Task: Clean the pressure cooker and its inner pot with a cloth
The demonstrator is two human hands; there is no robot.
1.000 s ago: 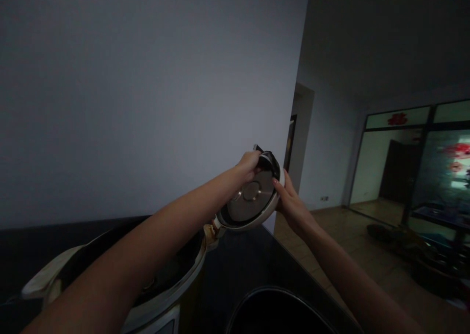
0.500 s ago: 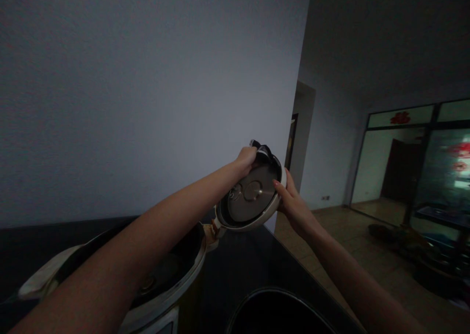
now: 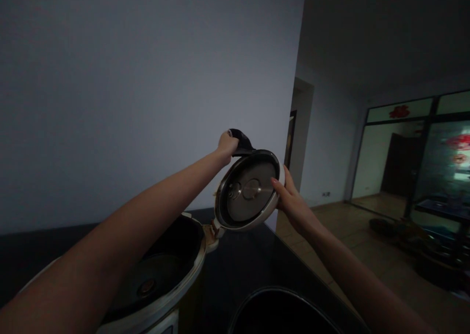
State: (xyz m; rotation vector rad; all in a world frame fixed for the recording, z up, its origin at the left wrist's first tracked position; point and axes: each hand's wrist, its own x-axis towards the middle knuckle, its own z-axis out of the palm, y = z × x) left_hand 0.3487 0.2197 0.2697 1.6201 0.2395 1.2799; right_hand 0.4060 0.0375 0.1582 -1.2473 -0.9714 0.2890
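Observation:
An electric cooker [image 3: 198, 270] stands at the lower left with its hinged lid [image 3: 244, 192] raised, the metal inner side turned toward me. My right hand [image 3: 290, 194] grips the lid's right edge, its thumb on the inner side and its fingers behind the rim. My left hand [image 3: 228, 144] is closed round a dark cloth [image 3: 241, 140], just above the lid's upper left rim. The cloth hangs down to the rim. Inside the cooker body, the dark base with a round centre piece [image 3: 146, 287] shows. My left forearm hides part of the cooker.
A dark round pot [image 3: 279, 295] sits at the bottom centre on the black countertop [image 3: 235, 260], whose right edge runs beside it. A pale wall [image 3: 147, 89] rises close behind. To the right lie a tiled floor [image 3: 330, 246] and a glass partition [image 3: 389, 162].
My left hand has moved up and left with the cloth, from inside the lid to above its rim. My right hand stays on the lid. More of the cooker's inside shows.

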